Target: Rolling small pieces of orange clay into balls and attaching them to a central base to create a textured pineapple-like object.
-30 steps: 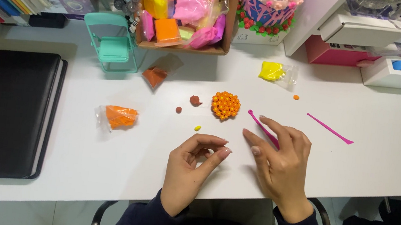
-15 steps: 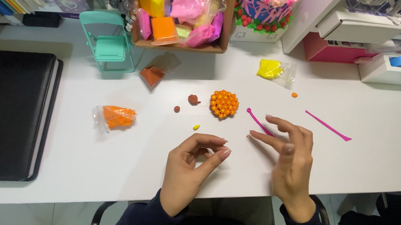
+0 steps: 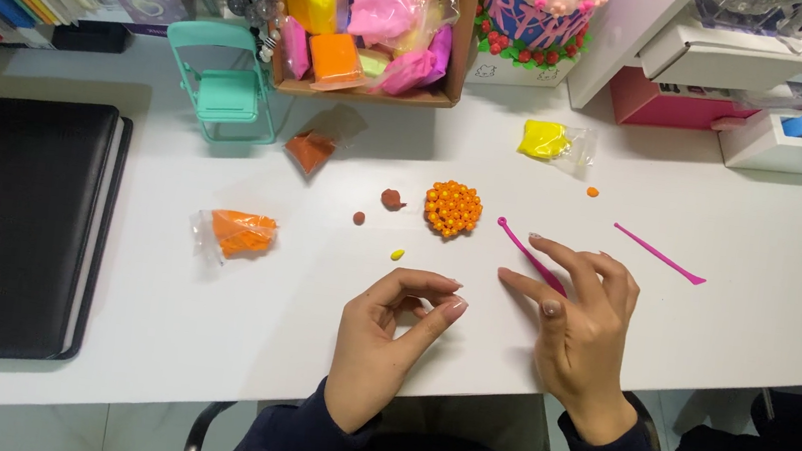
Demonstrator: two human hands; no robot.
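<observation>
I look down on a white desk (image 3: 712,321) from above. Far to the left of my left hand lies a large closed black folder (image 3: 3,226). Well beyond both hands, at the back edge, stands a cardboard box of coloured clay packets (image 3: 374,21), and left of it a small mint-green folding chair (image 3: 221,84). Ahead and left of my left hand sits an orange clay lump in a clear wrapper (image 3: 234,233). Ahead of both hands and between them rests a cluster of small orange clay balls (image 3: 453,208).

My left hand (image 3: 386,340) rests on the desk, thumb and fingers curled towards each other with a gap between, holding nothing I can see. My right hand (image 3: 579,321) hovers with fingers spread, its fingertips over a thin pink modelling tool (image 3: 528,255), not gripping it. A second pink tool (image 3: 659,254) lies ahead and right of that hand.
</observation>
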